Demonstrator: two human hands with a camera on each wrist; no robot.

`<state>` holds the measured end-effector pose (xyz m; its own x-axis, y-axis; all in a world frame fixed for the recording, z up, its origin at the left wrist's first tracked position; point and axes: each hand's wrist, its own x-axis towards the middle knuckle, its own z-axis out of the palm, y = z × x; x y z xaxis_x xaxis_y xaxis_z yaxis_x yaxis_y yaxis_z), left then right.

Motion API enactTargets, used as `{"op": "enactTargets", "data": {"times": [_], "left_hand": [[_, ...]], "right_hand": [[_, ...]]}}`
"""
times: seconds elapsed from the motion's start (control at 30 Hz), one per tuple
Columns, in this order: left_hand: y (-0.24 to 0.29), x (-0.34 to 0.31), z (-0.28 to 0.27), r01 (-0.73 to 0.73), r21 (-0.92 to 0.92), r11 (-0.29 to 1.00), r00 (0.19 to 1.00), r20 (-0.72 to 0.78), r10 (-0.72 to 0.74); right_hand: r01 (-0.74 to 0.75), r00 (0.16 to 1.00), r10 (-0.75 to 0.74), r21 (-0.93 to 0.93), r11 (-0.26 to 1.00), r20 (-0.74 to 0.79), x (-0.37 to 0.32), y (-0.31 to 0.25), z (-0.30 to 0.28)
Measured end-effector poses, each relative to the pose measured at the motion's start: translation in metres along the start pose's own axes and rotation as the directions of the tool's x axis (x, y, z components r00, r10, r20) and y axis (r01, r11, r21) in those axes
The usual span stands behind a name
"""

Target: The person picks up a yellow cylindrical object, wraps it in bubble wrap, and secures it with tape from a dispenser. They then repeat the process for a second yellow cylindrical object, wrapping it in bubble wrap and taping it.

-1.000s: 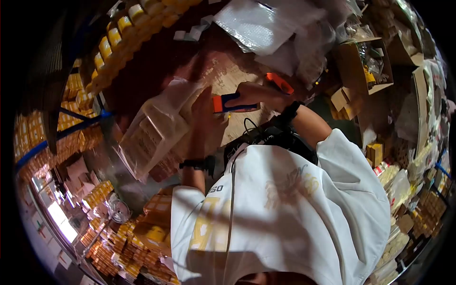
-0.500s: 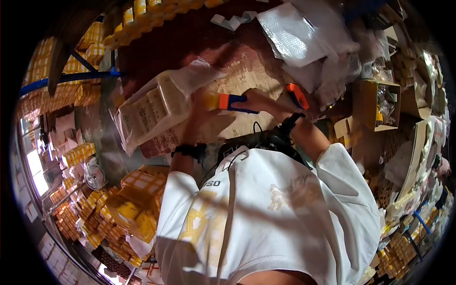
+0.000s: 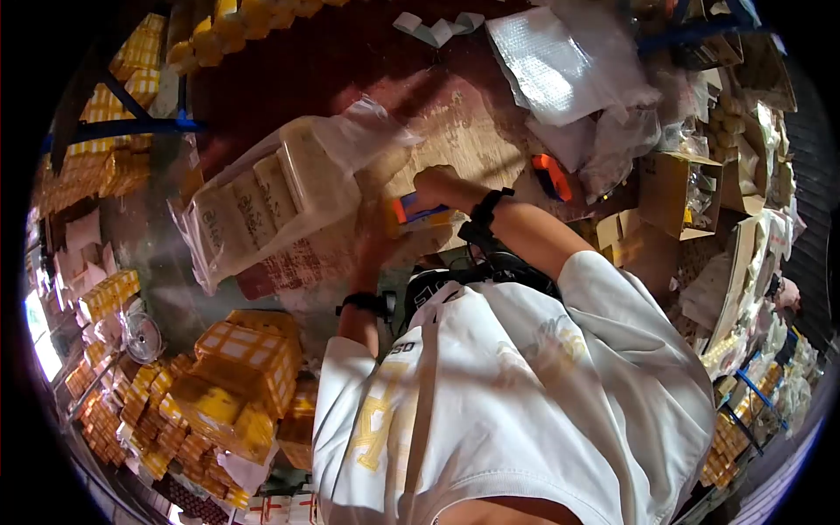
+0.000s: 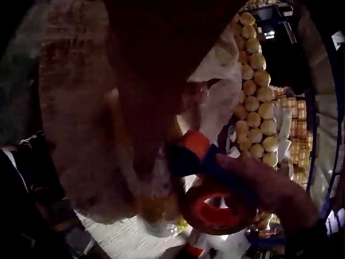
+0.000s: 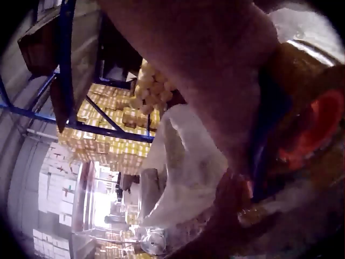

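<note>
My right hand (image 3: 442, 188) grips a blue and orange tape dispenser (image 3: 418, 211) over the worktable. In the left wrist view the dispenser's tape roll (image 4: 188, 211) shows its orange core, and the right-hand fingers (image 4: 264, 181) wrap the blue frame. My left hand (image 3: 376, 234), blurred and in shadow, holds a small clear-wrapped, yellowish package (image 4: 156, 218) whose contents are unclear. The dispenser's orange end is right at this package. Left of the hands lies a clear plastic bag (image 3: 293, 188) of wrapped blocks with dark writing.
A second orange and black tape dispenser (image 3: 551, 178) lies on the worn wooden board (image 3: 468, 131). Behind it are bubble-wrap sheets (image 3: 547, 66). An open cardboard box (image 3: 678, 188) stands at the right. Taped yellow packages (image 3: 236, 376) are stacked at lower left.
The right hand and dispenser have come in toward the left hand and the package, and the dispenser has tilted. The head view has turned, so the surroundings shifted.
</note>
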<state>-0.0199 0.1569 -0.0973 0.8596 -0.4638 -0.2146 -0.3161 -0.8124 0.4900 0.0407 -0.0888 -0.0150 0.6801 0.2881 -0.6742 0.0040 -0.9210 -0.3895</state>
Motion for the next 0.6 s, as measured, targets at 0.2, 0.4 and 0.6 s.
{"op": "enactTargets", "data": {"times": [0.2, 0.4, 0.6], "left_hand": [[0.033, -0.006, -0.022, 0.108, 0.148, 0.983, 0.993, 0.041, -0.115], [0.057, -0.006, -0.012, -0.167, 0.258, 0.952, 0.984, 0.102, 0.145], [0.059, 0.008, -0.012, -0.169, 0.304, 0.937, 0.985, 0.087, 0.150]], "right_hand": [[-0.014, 0.999, 0.014, -0.001, 1.000, 0.033, -0.026, 0.042, -0.001], [-0.030, 0.999, 0.034, 0.103, 0.994, -0.034, -0.044, 0.070, 0.015], [-0.164, 0.986, 0.169, 0.200, 0.966, -0.010, -0.101, 0.129, 0.012]]}}
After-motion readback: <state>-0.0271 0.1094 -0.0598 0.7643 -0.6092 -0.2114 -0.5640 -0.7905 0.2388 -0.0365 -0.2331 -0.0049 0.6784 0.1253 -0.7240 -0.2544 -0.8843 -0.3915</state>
